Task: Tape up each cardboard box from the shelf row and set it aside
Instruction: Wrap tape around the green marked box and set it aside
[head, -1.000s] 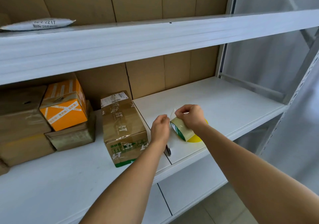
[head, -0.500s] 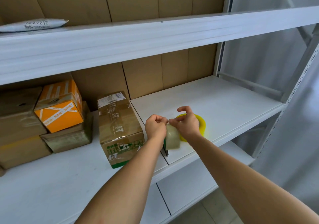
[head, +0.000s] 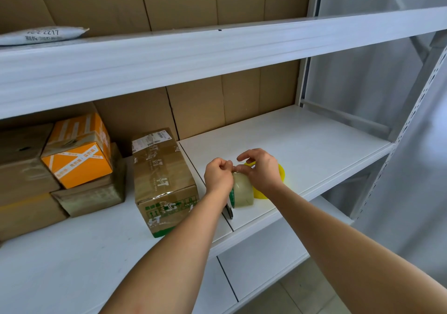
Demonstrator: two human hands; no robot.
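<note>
My left hand [head: 219, 175] and right hand [head: 260, 169] pinch together atop the tape roll [head: 242, 192]. Brown box [head: 163, 180] just left, on the shelf [head: 314, 144].

On the middle shelf [head: 314, 149] the tape roll [head: 243, 194] stands on edge near the front lip, the left hand [head: 217, 175] at its 9 o'clock and the right hand [head: 262, 169] at its 1 o'clock, both touching its top. A disc [head: 280, 171] lies just behind the roll. A box [head: 162, 180] stands at the roll's 9 o'clock; a stack of boxes [head: 77, 158] sits farther out the same way. A mailer [head: 41, 35] lies on the upper shelf [head: 217, 54], at 11 o'clock.
</note>
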